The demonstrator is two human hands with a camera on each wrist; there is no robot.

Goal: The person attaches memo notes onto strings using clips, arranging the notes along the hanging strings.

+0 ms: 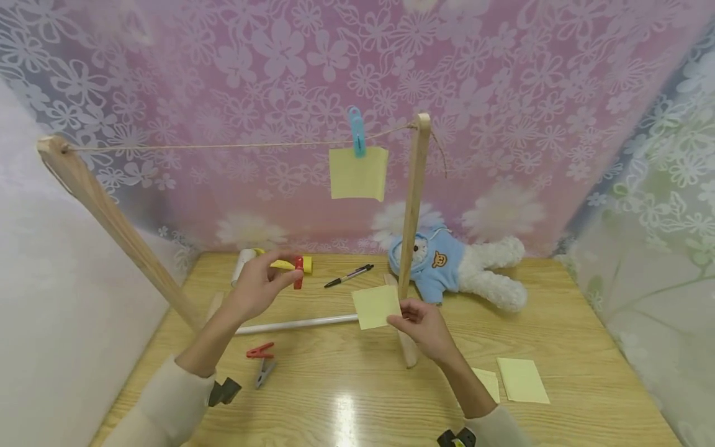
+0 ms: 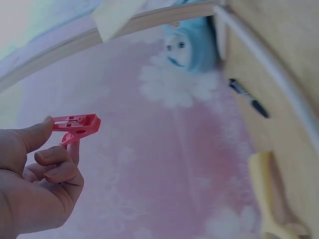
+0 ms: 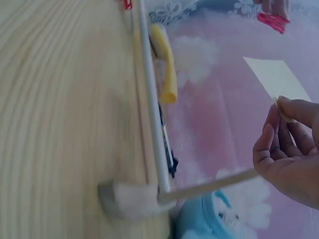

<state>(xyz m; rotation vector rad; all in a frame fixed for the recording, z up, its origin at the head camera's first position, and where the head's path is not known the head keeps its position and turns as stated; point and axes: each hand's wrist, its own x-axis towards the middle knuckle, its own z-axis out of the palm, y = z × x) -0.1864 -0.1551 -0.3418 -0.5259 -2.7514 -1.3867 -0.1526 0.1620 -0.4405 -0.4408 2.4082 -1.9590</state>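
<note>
My left hand pinches a red clothespin between thumb and fingers, raised over the table; the left wrist view shows the clothespin by its handle ends. A yellow sticky note is pinched at its right edge by my right hand, beside the right wooden post. Higher up, a blue clothespin clips another yellow note to a string stretched between two wooden posts. On the table lie a red clothespin and a grey clothespin, close together.
The right post and left post are joined low by a white rod. Behind lie a pen, a yellow-handled lint roller and a plush toy in blue. Notes lie at right.
</note>
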